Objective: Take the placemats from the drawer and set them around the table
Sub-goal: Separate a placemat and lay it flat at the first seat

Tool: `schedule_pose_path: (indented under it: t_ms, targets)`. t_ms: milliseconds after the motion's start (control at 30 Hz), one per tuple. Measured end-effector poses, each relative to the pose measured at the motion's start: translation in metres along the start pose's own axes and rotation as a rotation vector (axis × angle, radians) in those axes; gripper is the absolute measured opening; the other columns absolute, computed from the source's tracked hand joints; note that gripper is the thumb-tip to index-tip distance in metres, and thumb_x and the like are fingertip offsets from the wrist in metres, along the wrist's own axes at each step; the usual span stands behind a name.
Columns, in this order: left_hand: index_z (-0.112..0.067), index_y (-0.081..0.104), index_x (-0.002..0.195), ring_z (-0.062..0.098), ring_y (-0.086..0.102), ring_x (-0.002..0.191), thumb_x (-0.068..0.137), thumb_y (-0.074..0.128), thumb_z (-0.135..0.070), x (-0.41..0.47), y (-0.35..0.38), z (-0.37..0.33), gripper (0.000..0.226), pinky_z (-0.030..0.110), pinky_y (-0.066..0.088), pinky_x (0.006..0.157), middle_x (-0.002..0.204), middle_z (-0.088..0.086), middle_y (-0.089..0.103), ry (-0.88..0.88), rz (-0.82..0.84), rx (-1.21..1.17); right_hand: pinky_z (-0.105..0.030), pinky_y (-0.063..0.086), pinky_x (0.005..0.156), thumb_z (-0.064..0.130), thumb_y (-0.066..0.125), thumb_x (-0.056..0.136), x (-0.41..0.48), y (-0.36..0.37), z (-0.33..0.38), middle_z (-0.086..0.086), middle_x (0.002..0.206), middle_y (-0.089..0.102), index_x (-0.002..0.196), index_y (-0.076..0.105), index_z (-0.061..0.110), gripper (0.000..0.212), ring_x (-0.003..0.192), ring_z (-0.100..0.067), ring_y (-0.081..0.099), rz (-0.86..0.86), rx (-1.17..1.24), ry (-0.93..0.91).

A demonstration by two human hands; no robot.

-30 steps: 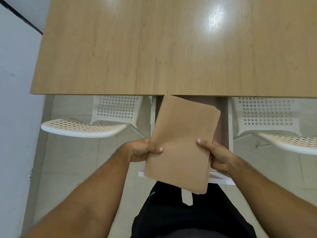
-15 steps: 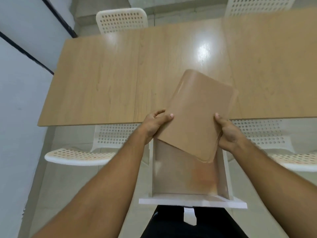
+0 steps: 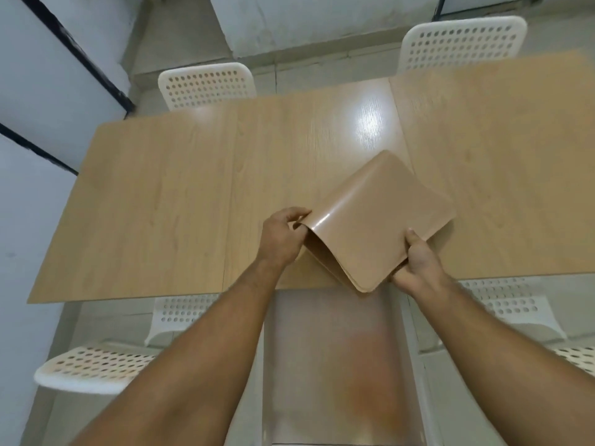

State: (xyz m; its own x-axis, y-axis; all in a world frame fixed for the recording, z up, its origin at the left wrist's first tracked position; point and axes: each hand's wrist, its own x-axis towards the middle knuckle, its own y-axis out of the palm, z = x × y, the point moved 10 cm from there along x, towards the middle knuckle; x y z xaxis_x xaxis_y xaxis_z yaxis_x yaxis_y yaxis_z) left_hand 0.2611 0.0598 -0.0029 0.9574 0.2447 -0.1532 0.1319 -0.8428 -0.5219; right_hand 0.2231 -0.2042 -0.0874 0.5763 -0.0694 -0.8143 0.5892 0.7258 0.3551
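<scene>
I hold a stack of tan placemats over the near edge of the wooden table. The stack is tilted and bent, its glossy top sheet curling at the left edge. My left hand pinches that curled left edge. My right hand grips the stack's lower right edge, thumb on top. Below the table edge the drawer stands pulled out between my forearms, and its brown bottom shows bare.
Two white perforated chairs stand at the far side of the table. Two more are tucked at the near side, flanking the drawer. A white wall with black strips runs along the left.
Both hands lifted the placemat stack out of the drawer and carried it forward over the table. The stack turned to the right and its left edge curled. The view tipped up toward the far chairs.
</scene>
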Motion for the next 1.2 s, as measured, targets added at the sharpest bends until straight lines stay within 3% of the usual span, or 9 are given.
schedule_pose_path:
  t_ms: [100,200,333,467,600,767,867,933,1200]
  targets:
    - [-0.015,0.076,0.104,0.006,0.068,0.091,0.089,0.060,-0.003,0.032,0.002,0.014,0.025,0.019,0.053,0.086,0.097,-0.007,0.073,-0.107,-0.004,-0.042,-0.045,0.052,0.100,0.037,0.054,0.101,0.018,0.010,0.000,-0.007,0.123,0.072,0.136,0.059,0.015,0.042,0.114,-0.023,0.068,0.048,-0.029,-0.057]
    - [-0.010,0.070,0.098,0.025,0.066,0.091,0.091,0.054,-0.013,0.062,-0.007,0.041,0.018,0.034,0.054,0.085,0.093,0.002,0.068,-0.287,-0.115,-0.206,-0.046,0.053,0.097,0.031,0.050,0.104,0.023,0.015,-0.005,-0.007,0.122,0.072,0.131,0.059,0.019,0.031,0.111,-0.024,0.068,0.111,-0.125,-0.092]
    - [-0.016,0.067,0.096,0.013,0.064,0.081,0.089,0.059,-0.038,0.075,-0.008,0.065,0.024,0.029,0.052,0.071,0.091,-0.006,0.069,-0.446,-0.201,-0.328,-0.047,0.059,0.085,0.011,0.045,0.104,0.025,0.015,-0.023,-0.009,0.114,0.073,0.126,0.057,0.018,0.026,0.103,-0.027,0.070,0.117,-0.262,-0.052]
    - [-0.013,0.056,0.127,0.021,0.065,0.097,0.092,0.059,-0.029,0.072,-0.012,0.086,0.039,0.029,0.051,0.079,0.120,0.003,0.067,-0.593,-0.319,-0.304,-0.051,0.057,0.089,0.005,0.043,0.103,0.028,0.020,-0.028,-0.009,0.113,0.071,0.124,0.056,0.016,0.026,0.100,-0.025,0.068,0.101,-0.304,-0.074]
    - [-0.018,0.029,0.150,0.025,0.061,0.107,0.089,0.062,-0.014,0.060,-0.015,0.064,0.070,0.021,0.042,0.081,0.132,0.007,0.057,-0.469,-0.338,-0.089,-0.048,0.054,0.085,0.005,0.044,0.104,0.029,0.029,-0.029,-0.002,0.101,0.071,0.117,0.058,0.017,0.022,0.088,-0.019,0.067,0.096,-0.247,-0.085]
    - [-0.021,0.027,0.152,0.035,0.026,0.142,0.082,0.065,-0.045,0.014,0.027,0.035,0.083,0.046,0.036,0.110,0.158,0.014,0.024,-0.200,-0.159,0.600,-0.045,0.058,0.081,0.006,0.045,0.104,0.027,0.043,-0.035,-0.003,0.106,0.071,0.111,0.060,0.020,0.022,0.094,-0.020,0.067,0.113,-0.204,-0.067]
    - [-0.028,0.043,0.146,0.029,0.017,0.148,0.085,0.057,-0.064,-0.025,0.079,0.024,0.072,0.048,0.027,0.118,0.160,0.007,0.026,0.028,0.141,0.526,-0.040,0.059,0.071,0.009,0.048,0.104,0.025,0.042,-0.036,-0.005,0.101,0.070,0.111,0.059,0.016,0.015,0.086,-0.020,0.068,0.101,-0.180,-0.055]
    - [-0.033,0.037,0.150,0.024,0.009,0.152,0.086,0.055,-0.067,-0.043,0.096,0.027,0.075,0.048,0.020,0.120,0.164,0.001,0.019,0.074,0.286,0.513,-0.035,0.058,0.060,0.013,0.050,0.104,0.023,0.040,-0.035,-0.008,0.099,0.068,0.118,0.057,0.013,0.016,0.079,-0.019,0.069,0.121,-0.180,-0.051]
    - [-0.034,0.042,0.149,0.012,0.010,0.152,0.075,0.079,-0.054,-0.039,0.080,0.029,0.084,0.032,0.012,0.123,0.163,-0.003,0.024,-0.047,0.499,0.259,-0.037,0.061,0.084,0.007,0.055,0.097,-0.009,0.049,-0.037,-0.011,0.117,0.071,0.123,0.057,0.012,0.027,0.106,-0.025,0.070,0.460,-0.057,0.002]
